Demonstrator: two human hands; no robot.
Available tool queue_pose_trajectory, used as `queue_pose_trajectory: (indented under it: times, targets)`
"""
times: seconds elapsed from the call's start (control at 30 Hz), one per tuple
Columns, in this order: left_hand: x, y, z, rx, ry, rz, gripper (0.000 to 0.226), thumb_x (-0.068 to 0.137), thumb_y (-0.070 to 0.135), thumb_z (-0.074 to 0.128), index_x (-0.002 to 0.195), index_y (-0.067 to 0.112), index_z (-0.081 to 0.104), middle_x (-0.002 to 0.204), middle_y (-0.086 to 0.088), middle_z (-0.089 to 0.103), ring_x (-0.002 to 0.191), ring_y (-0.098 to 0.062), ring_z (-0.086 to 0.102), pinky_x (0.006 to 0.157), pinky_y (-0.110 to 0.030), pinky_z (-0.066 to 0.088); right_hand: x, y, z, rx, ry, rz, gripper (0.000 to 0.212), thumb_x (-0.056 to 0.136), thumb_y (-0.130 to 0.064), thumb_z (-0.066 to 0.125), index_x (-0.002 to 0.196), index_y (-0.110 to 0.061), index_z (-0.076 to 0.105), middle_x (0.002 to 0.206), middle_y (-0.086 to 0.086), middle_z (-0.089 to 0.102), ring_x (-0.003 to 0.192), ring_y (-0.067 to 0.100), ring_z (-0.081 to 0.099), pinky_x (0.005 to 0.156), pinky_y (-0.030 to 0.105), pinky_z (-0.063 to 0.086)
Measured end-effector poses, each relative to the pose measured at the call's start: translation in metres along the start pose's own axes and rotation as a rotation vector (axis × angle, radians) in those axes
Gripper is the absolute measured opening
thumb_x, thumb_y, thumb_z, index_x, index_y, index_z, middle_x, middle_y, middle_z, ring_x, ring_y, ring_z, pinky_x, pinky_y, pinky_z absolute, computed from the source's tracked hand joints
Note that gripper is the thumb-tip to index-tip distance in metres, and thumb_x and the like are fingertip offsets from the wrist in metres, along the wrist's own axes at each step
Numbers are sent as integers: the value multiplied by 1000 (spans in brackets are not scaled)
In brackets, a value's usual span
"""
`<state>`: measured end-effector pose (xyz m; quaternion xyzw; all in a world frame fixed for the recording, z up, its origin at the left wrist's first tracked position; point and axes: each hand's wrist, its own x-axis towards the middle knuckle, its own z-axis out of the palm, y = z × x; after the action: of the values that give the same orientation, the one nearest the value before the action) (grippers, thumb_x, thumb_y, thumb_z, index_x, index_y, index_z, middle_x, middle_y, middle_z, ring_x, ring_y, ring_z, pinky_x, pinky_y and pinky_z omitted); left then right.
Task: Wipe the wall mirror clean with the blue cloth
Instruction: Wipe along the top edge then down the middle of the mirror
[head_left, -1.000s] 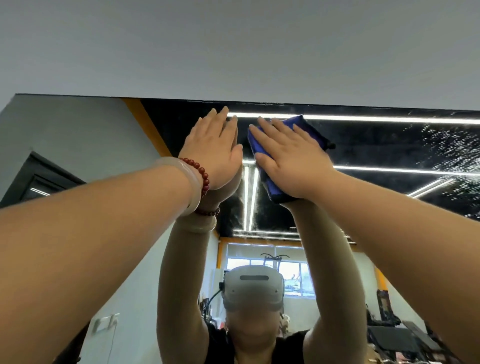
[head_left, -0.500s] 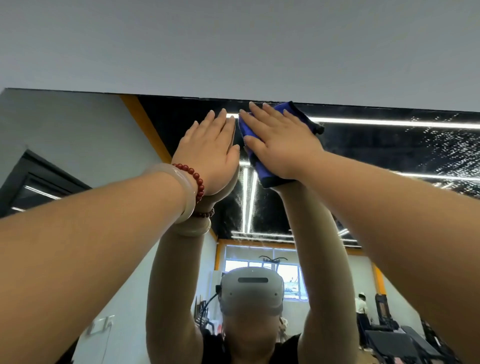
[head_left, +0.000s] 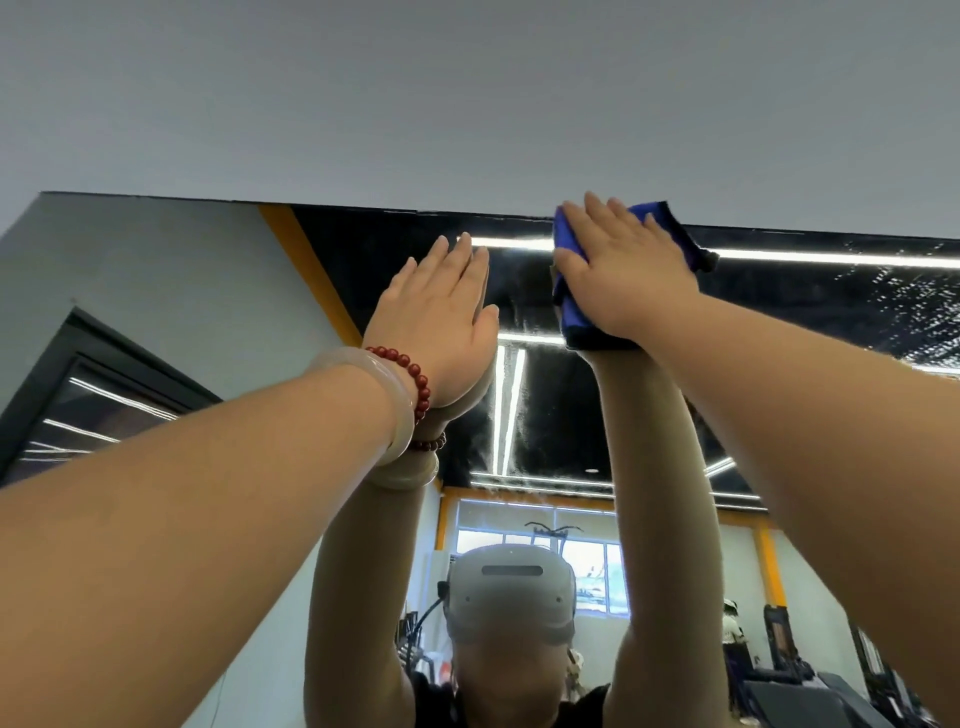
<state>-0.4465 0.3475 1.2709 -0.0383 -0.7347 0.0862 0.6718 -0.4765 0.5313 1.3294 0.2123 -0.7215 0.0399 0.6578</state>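
Observation:
The wall mirror (head_left: 156, 291) fills the lower part of the view, its top edge running under a grey wall. My right hand (head_left: 628, 270) lies flat with straight fingers on the folded blue cloth (head_left: 569, 306), pressing it against the glass right at the mirror's top edge. The cloth's corners stick out left of and above my fingers. My left hand (head_left: 436, 322) rests flat on the bare glass a little lower and to the left, fingers straight, holding nothing. A red bead bracelet and a pale bangle sit on my left wrist.
Above the mirror is plain grey wall (head_left: 467, 104). Water droplets (head_left: 914, 306) speckle the glass at the upper right. The mirror reflects my raised arms, a headset, ceiling light strips, windows and gym machines at the lower right.
My right hand has slid the cloth up and to the right until it reaches the mirror's top edge. The gap between my two hands has widened; my left hand stays flat on the glass.

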Motion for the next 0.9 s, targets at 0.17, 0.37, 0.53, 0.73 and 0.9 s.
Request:
queue_pose_trajectory:
  times: [0.17,0.37,0.53,0.73,0.9]
  targets:
    - [0,1,1,8,28,-3,58,103,37,25,155,17,9,163,-1,3,149,-17,-1,119,-35,0,3,-25,5,-17,10,-69,56,105,-40,19,156,-26,4,164,-3,0,150,18,-1,121,40,-1]
    - [-1,0,-1,-10,14,1,58,103,37,24,155,17,7,163,0,2,149,-16,-2,119,-33,-1,2,-3,0,-24,-28,-130,56,104,-43,21,156,-29,5,164,-6,0,150,14,0,120,37,-1]
    - [-1,2,0,-2,15,1,58,103,35,24,155,17,7,163,-1,2,149,-18,-2,119,-35,0,-5,-7,3,-18,56,79,57,104,-39,19,157,-23,5,164,-1,2,150,19,0,121,42,1]
    - [-1,6,-3,10,13,-14,58,103,36,24,155,16,7,163,-1,2,149,-17,-1,119,-35,0,-12,-30,4,-37,-45,-242,54,105,-44,17,156,-31,2,164,-6,-2,150,13,-3,120,37,-2]
    - [-2,4,-4,-5,-5,-21,59,103,33,25,155,16,5,163,-2,0,149,-18,-3,119,-35,0,-7,-15,6,-7,34,97,56,104,-39,18,156,-25,3,164,-1,-1,150,19,-3,121,42,-2]
